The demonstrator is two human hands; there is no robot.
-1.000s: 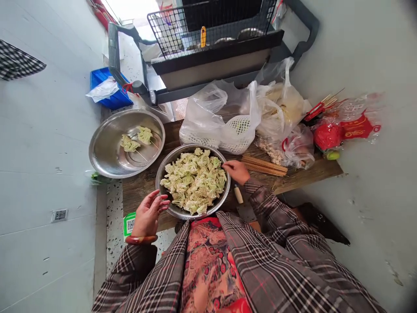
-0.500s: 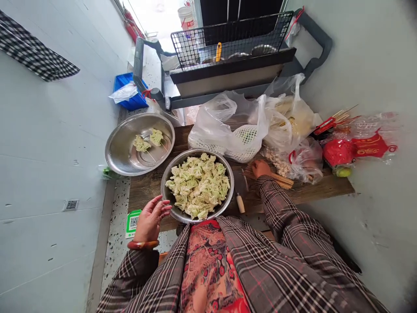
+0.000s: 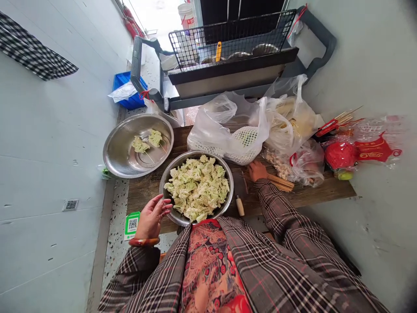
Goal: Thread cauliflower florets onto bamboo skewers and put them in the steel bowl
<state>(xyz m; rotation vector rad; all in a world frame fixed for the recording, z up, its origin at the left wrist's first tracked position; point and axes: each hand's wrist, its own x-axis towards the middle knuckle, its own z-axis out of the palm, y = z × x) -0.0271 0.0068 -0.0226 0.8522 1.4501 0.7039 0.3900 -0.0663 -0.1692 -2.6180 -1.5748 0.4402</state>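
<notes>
A steel bowl (image 3: 230, 191) full of cauliflower florets (image 3: 197, 187) stands at the wooden table's near edge. My left hand (image 3: 152, 216) is beside its left rim, fingers apart and holding nothing. To the right of the bowl, my right hand (image 3: 257, 170) rests over the end of a bundle of thin wooden sticks (image 3: 280, 181); its fingertips are hidden, so its grip cannot be made out. A knife with a wooden handle (image 3: 240, 206) lies between bowl and right hand. In the wider steel basin (image 3: 112, 152) at the left are two florets on sticks (image 3: 140, 144).
White plastic bags (image 3: 211, 128) and a green-white basket (image 3: 244, 138) sit behind the bowl. Farther right are a bag of pale pieces (image 3: 276, 163) and a red wrapped item (image 3: 340, 153). A wire rack (image 3: 228, 43) stands behind; walls flank both sides.
My right hand has shifted slightly left at the end of the sticks. My left hand keeps nearly the same pose, and the view has moved slightly.
</notes>
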